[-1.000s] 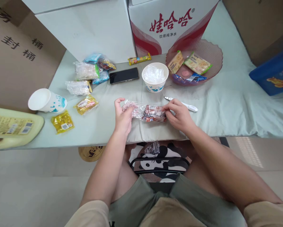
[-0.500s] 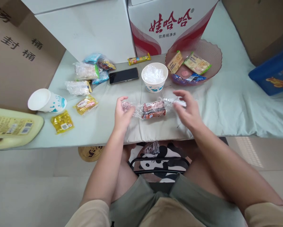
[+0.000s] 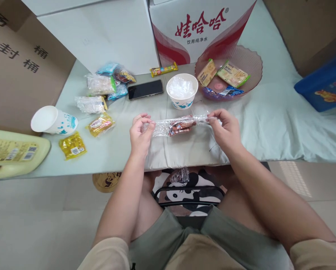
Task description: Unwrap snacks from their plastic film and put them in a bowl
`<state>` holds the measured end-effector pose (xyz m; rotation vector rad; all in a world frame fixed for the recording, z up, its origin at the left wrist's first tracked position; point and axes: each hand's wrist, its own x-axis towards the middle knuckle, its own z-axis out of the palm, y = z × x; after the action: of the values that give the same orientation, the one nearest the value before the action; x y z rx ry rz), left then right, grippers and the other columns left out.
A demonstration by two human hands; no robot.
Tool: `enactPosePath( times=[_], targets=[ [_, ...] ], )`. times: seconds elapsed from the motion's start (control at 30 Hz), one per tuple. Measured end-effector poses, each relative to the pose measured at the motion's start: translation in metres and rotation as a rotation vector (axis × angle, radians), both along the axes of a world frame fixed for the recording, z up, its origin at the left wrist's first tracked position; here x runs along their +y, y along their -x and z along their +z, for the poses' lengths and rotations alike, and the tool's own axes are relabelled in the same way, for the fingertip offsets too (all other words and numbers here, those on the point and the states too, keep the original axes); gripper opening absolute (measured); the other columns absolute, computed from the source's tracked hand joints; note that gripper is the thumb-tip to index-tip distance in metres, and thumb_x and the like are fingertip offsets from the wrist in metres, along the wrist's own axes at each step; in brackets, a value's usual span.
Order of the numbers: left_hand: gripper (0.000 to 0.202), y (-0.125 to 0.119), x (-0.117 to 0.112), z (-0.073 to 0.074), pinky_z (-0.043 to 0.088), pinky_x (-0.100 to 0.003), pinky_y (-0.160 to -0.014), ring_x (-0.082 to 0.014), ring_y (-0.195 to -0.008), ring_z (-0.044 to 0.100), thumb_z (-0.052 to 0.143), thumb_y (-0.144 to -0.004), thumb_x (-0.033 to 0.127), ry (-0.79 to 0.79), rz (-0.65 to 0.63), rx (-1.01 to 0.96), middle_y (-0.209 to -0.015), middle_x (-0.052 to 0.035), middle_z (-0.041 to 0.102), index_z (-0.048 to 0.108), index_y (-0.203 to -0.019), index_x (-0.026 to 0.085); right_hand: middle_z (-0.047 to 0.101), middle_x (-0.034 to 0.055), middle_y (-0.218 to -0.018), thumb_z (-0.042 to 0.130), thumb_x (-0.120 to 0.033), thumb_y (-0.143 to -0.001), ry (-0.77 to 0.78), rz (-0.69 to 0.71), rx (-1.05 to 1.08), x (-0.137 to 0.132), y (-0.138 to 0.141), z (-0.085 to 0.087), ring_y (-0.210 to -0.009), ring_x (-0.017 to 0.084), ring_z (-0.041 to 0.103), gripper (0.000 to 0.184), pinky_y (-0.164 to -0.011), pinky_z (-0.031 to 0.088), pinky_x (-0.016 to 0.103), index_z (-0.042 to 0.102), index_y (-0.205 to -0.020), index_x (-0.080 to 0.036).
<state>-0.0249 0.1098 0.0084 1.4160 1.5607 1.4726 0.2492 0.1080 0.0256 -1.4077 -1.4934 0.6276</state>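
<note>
A strip of clear plastic wrap (image 3: 160, 128) is stretched between my two hands, above the cloth near the table's front edge. Within its middle lies a small snack packet (image 3: 181, 125) in a reddish-brown wrapper. My left hand (image 3: 140, 131) is closed, pinching the wrap's left end between thumb and fingers. At the other end, my right hand (image 3: 223, 126) pinches the wrap in the same way. Just beyond the packet stands a paper cup (image 3: 182, 103) with crumpled clear film (image 3: 181, 87) inside.
A pink glass bowl (image 3: 254, 71) holds several snack packets. A phone (image 3: 145, 90) and a yellow snack stick (image 3: 163, 69) lie behind. Left are wrapped snacks (image 3: 100, 84), a tipped paper cup (image 3: 55, 120) and a yellow jug (image 3: 18, 152). White cartons (image 3: 97, 35) line the back.
Both hands have closed on the wrap's ends, where their fingers were looser before. The wrap is now pulled straighter, and the packet has rolled or tilted within it.
</note>
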Motion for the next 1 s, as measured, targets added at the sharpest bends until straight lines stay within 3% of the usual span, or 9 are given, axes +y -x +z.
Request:
enactPosePath(
  times=[0.13, 0.27, 0.4, 0.53, 0.6, 0.67, 0.8, 0.9, 1.0],
  targets=[
    [0.033, -0.001, -0.012, 0.015, 0.046, -0.048, -0.113, -0.0273, -0.123, 0.059, 0.075, -0.081, 0.051, -0.234, 0.085, 0.165, -0.111, -0.0077, 0.064, 0.06, -0.074, 0.023, 0.074, 0.0075, -0.099, 0.052, -0.027, -0.083, -0.261, 0.083, -0.113, -0.008, 0.0, 0.008, -0.105, 0.027, 0.068, 0.006, -0.101, 0.05, 0.046, 0.057, -0.081, -0.025],
    [0.029, 0.002, -0.029, 0.029, 0.055, -0.035, -0.075, -0.0185, -0.078, 0.064, 0.07, -0.083, 0.041, -0.294, -0.016, 0.166, -0.077, -0.0034, 0.064, 0.055, -0.067, 0.023, 0.074, 0.0057, -0.088, 0.051, -0.027, -0.084, -0.237, 0.342, -0.091, -0.017, -0.004, 0.014, -0.084, 0.022, 0.07, 0.012, -0.082, 0.054, 0.037, 0.061, -0.078, -0.024],
    [0.028, 0.008, -0.035, 0.037, 0.036, -0.025, -0.044, -0.0109, -0.045, 0.05, 0.066, -0.082, 0.042, 0.038, -0.334, 0.111, -0.058, -0.0012, 0.062, 0.058, -0.067, 0.021, 0.074, 0.0044, -0.076, 0.045, -0.039, -0.093, 0.045, 0.657, -0.129, -0.018, -0.008, 0.017, -0.067, 0.017, 0.067, 0.035, -0.067, 0.049, 0.03, 0.073, -0.084, -0.019],
    [0.022, 0.012, -0.032, 0.041, 0.039, -0.024, -0.038, -0.0124, -0.038, 0.053, 0.062, -0.082, 0.041, 0.467, -0.603, 0.074, -0.061, -0.0029, 0.069, 0.065, -0.078, 0.02, 0.063, 0.0007, -0.054, 0.032, -0.048, -0.101, 0.308, 0.649, -0.264, -0.014, -0.008, 0.017, -0.055, 0.016, 0.062, 0.056, -0.063, 0.045, 0.029, 0.077, -0.084, -0.019],
    [0.015, 0.016, -0.031, 0.04, 0.045, -0.024, -0.042, -0.0135, -0.042, 0.057, 0.066, -0.079, 0.035, 0.543, -0.612, 0.115, -0.061, -0.0016, 0.069, 0.067, -0.083, 0.02, 0.064, 0.0004, -0.054, 0.038, -0.044, -0.099, 0.284, 0.53, -0.364, -0.012, -0.008, 0.013, -0.053, 0.016, 0.059, 0.048, -0.061, 0.043, 0.03, 0.076, -0.082, -0.02],
    [0.016, 0.022, -0.03, 0.037, 0.051, -0.025, -0.048, -0.0146, -0.051, 0.06, 0.069, -0.076, 0.032, 0.517, -0.581, 0.183, -0.066, -0.0014, 0.07, 0.07, -0.088, 0.021, 0.069, 0.0004, -0.06, 0.048, -0.039, -0.094, 0.235, 0.401, -0.438, -0.011, -0.008, 0.007, -0.055, 0.018, 0.06, 0.035, -0.061, 0.043, 0.031, 0.077, -0.101, -0.021],
    [0.034, 0.033, -0.023, 0.028, 0.06, -0.034, -0.079, -0.0201, -0.084, 0.066, 0.08, -0.069, 0.033, 0.186, -0.276, 0.484, -0.094, -0.0057, 0.067, 0.073, -0.1, 0.022, 0.076, 0.0007, -0.072, 0.057, -0.034, -0.087, 0.226, 0.248, -0.493, -0.01, -0.008, -0.005, -0.061, 0.024, 0.065, 0.077, -0.061, 0.047, 0.035, 0.04, -0.16, -0.017],
    [0.055, 0.034, -0.015, 0.022, 0.05, -0.045, -0.109, -0.0301, -0.123, 0.058, 0.089, -0.06, 0.033, 0.048, -0.168, 0.585, -0.127, -0.011, 0.06, 0.072, -0.111, 0.024, 0.079, 0.0027, -0.085, 0.058, -0.031, -0.085, 0.183, 0.222, -0.501, -0.01, -0.005, -0.009, -0.061, 0.023, 0.064, 0.087, -0.063, 0.051, 0.037, 0.028, -0.165, -0.019],
    [0.022, 0.026, -0.007, 0.016, 0.047, -0.046, -0.112, -0.0283, -0.123, 0.061, 0.078, -0.073, 0.034, 0.075, -0.27, 0.503, -0.125, -0.0102, 0.065, 0.074, -0.092, 0.022, 0.076, 0.0078, -0.109, 0.058, -0.026, -0.085, 0.08, 0.238, -0.479, -0.011, 0.001, -0.008, -0.077, 0.024, 0.069, 0.076, -0.073, 0.057, 0.041, 0.039, -0.159, -0.024]
  ],
)
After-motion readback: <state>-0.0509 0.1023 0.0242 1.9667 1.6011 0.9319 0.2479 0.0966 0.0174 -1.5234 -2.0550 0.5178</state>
